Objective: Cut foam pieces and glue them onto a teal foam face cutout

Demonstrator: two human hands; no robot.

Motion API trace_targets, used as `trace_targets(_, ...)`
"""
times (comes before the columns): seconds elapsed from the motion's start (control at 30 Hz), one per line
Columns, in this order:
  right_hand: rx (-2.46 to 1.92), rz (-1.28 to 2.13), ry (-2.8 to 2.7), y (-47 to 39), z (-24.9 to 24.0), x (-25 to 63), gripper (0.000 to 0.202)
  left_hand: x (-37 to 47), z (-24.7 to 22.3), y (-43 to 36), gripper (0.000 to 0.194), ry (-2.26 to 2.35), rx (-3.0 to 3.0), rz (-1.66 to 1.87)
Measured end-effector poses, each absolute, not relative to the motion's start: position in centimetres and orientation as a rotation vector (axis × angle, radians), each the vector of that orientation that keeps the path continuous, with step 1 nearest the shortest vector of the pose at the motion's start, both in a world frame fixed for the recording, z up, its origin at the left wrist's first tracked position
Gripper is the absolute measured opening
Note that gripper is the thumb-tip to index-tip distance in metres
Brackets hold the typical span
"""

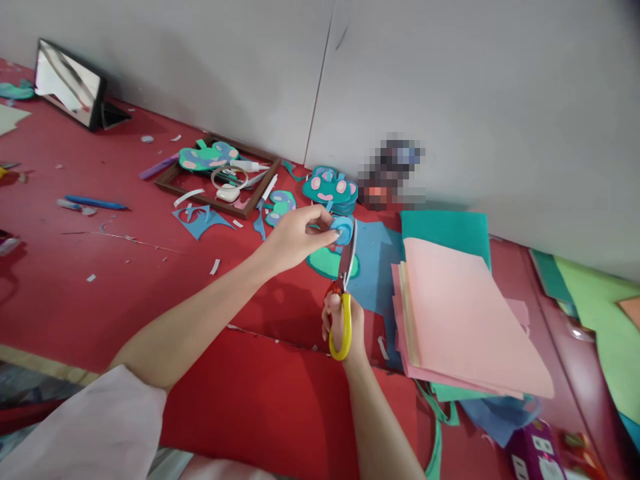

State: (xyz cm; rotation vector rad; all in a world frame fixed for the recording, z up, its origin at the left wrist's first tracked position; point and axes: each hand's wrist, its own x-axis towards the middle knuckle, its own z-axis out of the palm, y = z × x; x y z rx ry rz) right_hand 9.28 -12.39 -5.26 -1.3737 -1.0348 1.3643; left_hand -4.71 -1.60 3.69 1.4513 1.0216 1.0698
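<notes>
Between thumb and fingers my left hand (295, 235) pinches a small round blue felt piece (343, 230). My right hand (350, 323) is wrapped round the yellow and red handles of a pair of scissors (347, 263), whose blades point away from me along the right edge of that piece. Below the blades lies a bright green felt shape (325, 262) with a darker teal edge. A larger blue felt sheet (373, 267) is spread to the right. Behind my left hand sit a teal felt pouch with pink spots (330, 190) and a spotted green-purple felt shape (281, 205).
Stacked pink and teal felt sheets (465, 313) lie to the right. A brown wooden frame (245, 208) holds tape and pens. Blue felt scraps (203, 221) and pens (95, 201) lie left. A propped tablet (70, 83) stands by the wall.
</notes>
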Motion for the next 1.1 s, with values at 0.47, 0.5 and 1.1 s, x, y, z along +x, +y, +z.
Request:
trace_targets(0.47,-1.278,1.189,-1.271,-11.7,-5.4,10.8,0.037,-4.8,4.3,-2.0,0.023,1.022,1.48,0.969)
trace_targets(0.5,-1.274,1.19,-1.275,-11.7,-5.3,10.9,0.038,-4.8,4.3,-2.0,0.023,1.029,1.487,0.972)
trace_targets(1.1,-1.368,1.252,-1.25,-12.0,-5.9,11.0,0.043,-5.0,4.8,-2.2,0.009,1.062,1.533,0.989)
